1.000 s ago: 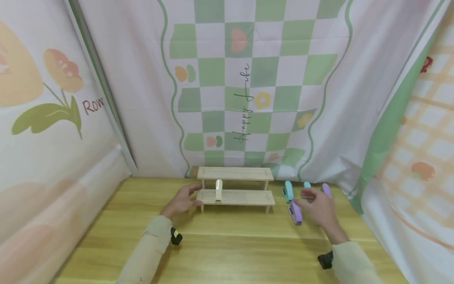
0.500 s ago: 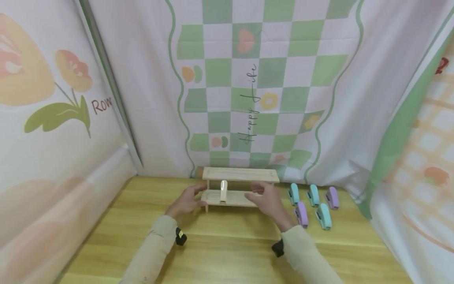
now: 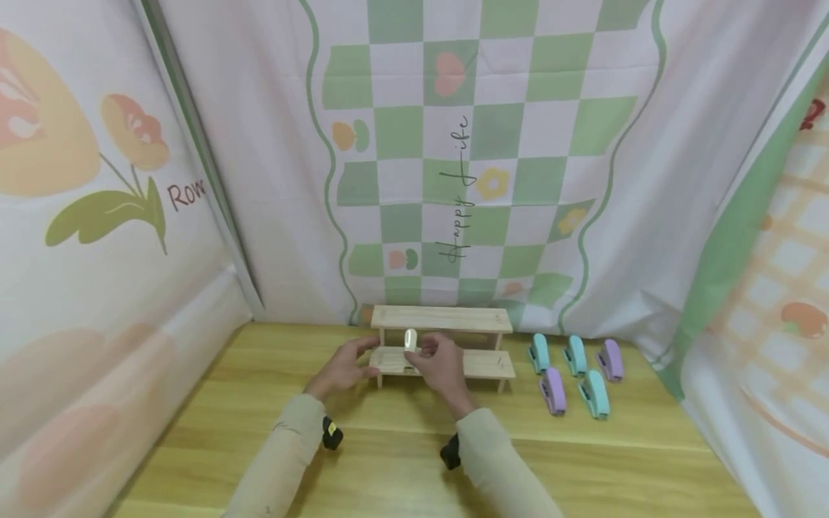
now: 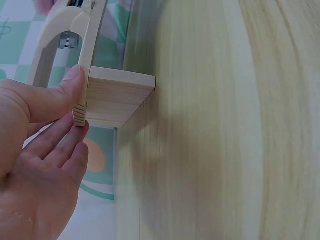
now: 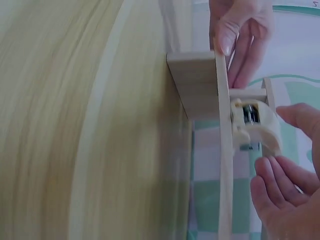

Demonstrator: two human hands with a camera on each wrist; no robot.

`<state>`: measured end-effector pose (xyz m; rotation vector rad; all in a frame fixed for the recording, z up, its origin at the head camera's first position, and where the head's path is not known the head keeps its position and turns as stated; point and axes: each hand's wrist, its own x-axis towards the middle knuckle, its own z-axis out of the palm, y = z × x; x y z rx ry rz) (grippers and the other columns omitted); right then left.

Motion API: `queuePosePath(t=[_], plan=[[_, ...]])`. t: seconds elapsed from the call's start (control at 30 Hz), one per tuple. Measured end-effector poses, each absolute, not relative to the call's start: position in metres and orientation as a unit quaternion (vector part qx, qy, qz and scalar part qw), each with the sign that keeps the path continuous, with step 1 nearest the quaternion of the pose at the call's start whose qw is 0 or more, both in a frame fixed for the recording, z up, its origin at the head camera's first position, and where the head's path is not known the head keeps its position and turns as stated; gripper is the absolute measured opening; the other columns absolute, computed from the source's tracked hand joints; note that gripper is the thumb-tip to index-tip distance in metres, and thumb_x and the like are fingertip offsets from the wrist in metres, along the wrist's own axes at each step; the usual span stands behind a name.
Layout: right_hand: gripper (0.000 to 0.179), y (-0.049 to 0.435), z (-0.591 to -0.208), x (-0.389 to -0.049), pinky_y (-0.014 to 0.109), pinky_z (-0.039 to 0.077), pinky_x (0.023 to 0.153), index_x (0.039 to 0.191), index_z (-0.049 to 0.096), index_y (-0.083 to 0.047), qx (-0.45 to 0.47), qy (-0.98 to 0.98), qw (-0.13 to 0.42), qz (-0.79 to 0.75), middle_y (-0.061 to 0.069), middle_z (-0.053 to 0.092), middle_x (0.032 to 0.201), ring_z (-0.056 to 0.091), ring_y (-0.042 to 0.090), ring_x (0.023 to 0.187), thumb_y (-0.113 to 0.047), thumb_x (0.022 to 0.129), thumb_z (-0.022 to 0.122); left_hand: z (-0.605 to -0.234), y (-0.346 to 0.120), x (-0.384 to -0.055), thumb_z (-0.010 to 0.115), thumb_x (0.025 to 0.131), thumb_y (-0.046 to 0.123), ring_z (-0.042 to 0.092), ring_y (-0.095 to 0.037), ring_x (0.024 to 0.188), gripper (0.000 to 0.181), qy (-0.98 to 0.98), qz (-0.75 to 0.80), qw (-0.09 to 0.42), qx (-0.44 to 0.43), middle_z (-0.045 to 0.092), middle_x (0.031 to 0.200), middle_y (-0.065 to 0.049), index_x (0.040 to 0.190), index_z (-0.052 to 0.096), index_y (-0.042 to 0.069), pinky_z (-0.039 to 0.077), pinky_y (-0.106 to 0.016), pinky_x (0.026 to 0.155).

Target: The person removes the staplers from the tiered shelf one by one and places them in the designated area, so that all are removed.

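Observation:
On the lower step of a two-tier wooden shelf [image 3: 488, 364] stands a small cream stapler [image 3: 411, 339], its metal inner parts showing in the right wrist view. My right hand [image 3: 443, 365] is at the stapler's right side; in its wrist view the thumb and fingertips close on either side of the handle. Contact is hard to see there. My left hand [image 3: 340, 370] grips the left end of the lower step, with the thumb [image 4: 75, 80] on its front part and the fingers around the end. The right hand partly covers the stapler in the head view.
To the right of the shelf lie several more staplers on the wood-grain table [image 3: 388, 460]: teal ones [image 3: 594, 394] and purple ones [image 3: 553, 392]. Behind the shelf hangs a green checked cloth [image 3: 482, 129]. Printed cloths also stand at the left and right.
My right hand has moved left from the teal and purple staplers, across the lower step, to the cream stapler. The left hand stays at the shelf's left end. The view has shifted slightly.

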<state>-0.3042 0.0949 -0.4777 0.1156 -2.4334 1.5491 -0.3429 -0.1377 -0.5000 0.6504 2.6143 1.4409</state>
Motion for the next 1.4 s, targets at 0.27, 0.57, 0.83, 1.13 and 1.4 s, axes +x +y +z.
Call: queuePosePath(t=[0.27, 0.57, 0.83, 1.13, 1.4], plan=[[0.038, 0.075, -0.481, -0.305, 0.038, 0.068, 0.081, 0.113, 0.074, 0.002, -0.001, -0.813, 0.174, 0.556, 0.019, 0.078, 0.103, 0.076, 0.029, 0.094, -0.014, 0.082, 0.090, -0.500, -0.137, -0.342, 0.076, 0.093, 0.002, 0.044, -0.045, 0.151, 0.066, 0.851, 0.477, 0.044, 0.213, 0.050, 0.160, -0.022, 0.152, 0.050, -0.002, 0.034, -0.058, 0.129], [0.034, 0.068, -0.485, -0.308, 0.029, 0.068, 0.072, 0.111, 0.074, 0.001, -0.025, -0.801, 0.175, 0.572, 0.017, 0.079, 0.101, 0.077, 0.026, 0.089, -0.007, 0.081, 0.087, -0.500, -0.136, -0.341, 0.076, 0.092, -0.001, 0.044, -0.047, 0.150, 0.064, 0.850, 0.484, 0.039, 0.205, 0.052, 0.158, -0.024, 0.151, 0.051, -0.004, 0.036, -0.060, 0.128], [0.032, 0.078, -0.482, -0.301, 0.028, 0.067, 0.072, 0.109, 0.075, 0.002, 0.002, -0.796, 0.167, 0.581, 0.017, 0.078, 0.099, 0.075, 0.025, 0.087, -0.005, 0.080, 0.085, -0.499, -0.137, -0.339, 0.076, 0.092, -0.002, 0.044, -0.047, 0.150, 0.065, 0.851, 0.479, 0.041, 0.212, 0.051, 0.158, -0.025, 0.151, 0.050, -0.005, 0.035, -0.059, 0.129], [0.031, 0.111, -0.476, -0.282, 0.030, 0.066, 0.079, 0.110, 0.076, -0.002, 0.023, -0.817, 0.162, 0.554, 0.013, 0.077, 0.100, 0.072, 0.022, 0.092, -0.009, 0.082, 0.087, -0.497, -0.137, -0.337, 0.075, 0.094, 0.002, 0.044, -0.048, 0.151, 0.063, 0.858, 0.473, 0.040, 0.196, 0.051, 0.159, -0.023, 0.152, 0.051, -0.002, 0.036, -0.059, 0.128], [0.035, 0.158, -0.466, -0.253, 0.029, 0.066, 0.086, 0.115, 0.076, -0.006, 0.000, -0.843, 0.159, 0.513, 0.010, 0.078, 0.105, 0.073, 0.021, 0.095, -0.012, 0.082, 0.089, -0.497, -0.136, -0.336, 0.075, 0.094, 0.000, 0.043, -0.048, 0.151, 0.062, 0.856, 0.475, 0.044, 0.197, 0.051, 0.159, -0.022, 0.151, 0.052, -0.001, 0.036, -0.059, 0.128]])
